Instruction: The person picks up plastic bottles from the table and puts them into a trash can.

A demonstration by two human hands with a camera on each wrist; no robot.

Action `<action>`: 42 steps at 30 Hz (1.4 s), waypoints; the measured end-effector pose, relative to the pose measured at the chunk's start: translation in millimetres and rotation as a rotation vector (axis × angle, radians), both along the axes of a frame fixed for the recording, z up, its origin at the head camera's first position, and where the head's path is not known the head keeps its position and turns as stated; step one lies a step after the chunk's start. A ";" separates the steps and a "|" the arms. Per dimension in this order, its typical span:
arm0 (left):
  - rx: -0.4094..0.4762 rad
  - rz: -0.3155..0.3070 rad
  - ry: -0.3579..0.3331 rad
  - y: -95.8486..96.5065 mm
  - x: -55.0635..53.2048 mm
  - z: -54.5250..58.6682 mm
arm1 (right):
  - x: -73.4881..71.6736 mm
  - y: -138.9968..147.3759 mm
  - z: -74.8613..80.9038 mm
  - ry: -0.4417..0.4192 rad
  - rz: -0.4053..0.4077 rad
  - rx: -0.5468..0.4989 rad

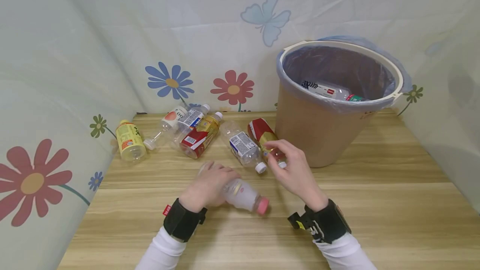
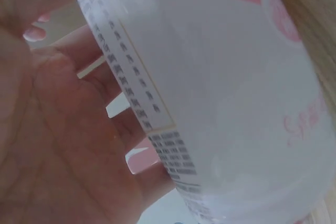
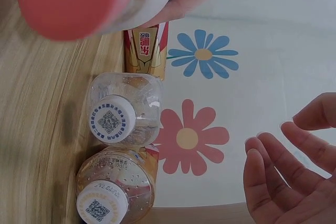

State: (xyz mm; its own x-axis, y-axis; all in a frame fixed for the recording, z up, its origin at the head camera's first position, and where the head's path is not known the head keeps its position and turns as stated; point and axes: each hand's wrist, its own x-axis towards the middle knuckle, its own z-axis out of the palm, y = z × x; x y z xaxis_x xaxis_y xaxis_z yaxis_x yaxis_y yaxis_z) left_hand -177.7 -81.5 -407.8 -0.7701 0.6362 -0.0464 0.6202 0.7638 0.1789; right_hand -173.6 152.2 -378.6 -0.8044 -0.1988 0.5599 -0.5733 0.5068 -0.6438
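Note:
My left hand (image 1: 210,184) grips a white-labelled plastic bottle (image 1: 240,195), which is tilted with its pink cap (image 1: 263,206) toward the right. In the left wrist view, fingers curve behind the printed white label (image 2: 231,87). My right hand (image 1: 296,176) holds nothing; its fingers bend loosely above the cap end of a red-and-gold bottle (image 1: 260,131). That same hand (image 3: 294,171) appears apart from any bottle in the right wrist view. Left of it lies a clear bottle (image 1: 243,146) with a white cap and a blue-white label.
A brown bin (image 1: 311,132) with a bluish liner stands at the back right, bottles (image 1: 331,91) inside. Farther left lie another red-and-gold bottle (image 1: 200,136), two clear bottles (image 1: 189,120) (image 1: 165,126) and a yellow-labelled bottle (image 1: 130,141). Patterned curtains border the wooden table (image 1: 375,220).

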 end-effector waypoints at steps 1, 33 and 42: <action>0.008 -0.005 0.000 -0.5 -0.2 0.3 | -1.0 1.1 -1.6 0.001 0.001 -0.003; 0.767 0.156 0.085 -3.8 -9.0 26.6 | 17.1 -7.2 34.2 0.040 -0.060 -0.215; 1.071 0.232 -0.097 9.4 -3.7 22.6 | 22.0 -14.8 35.5 -0.117 0.111 -0.164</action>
State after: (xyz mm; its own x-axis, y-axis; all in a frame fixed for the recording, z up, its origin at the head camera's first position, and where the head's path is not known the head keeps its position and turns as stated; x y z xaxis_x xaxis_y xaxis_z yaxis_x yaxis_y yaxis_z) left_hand -181.5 -72.1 -385.2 -0.8992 0.2233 0.3762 0.4288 0.2798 0.8590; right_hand -151.6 137.4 -343.2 -0.8439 -0.2038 0.4962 -0.5365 0.3283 -0.7774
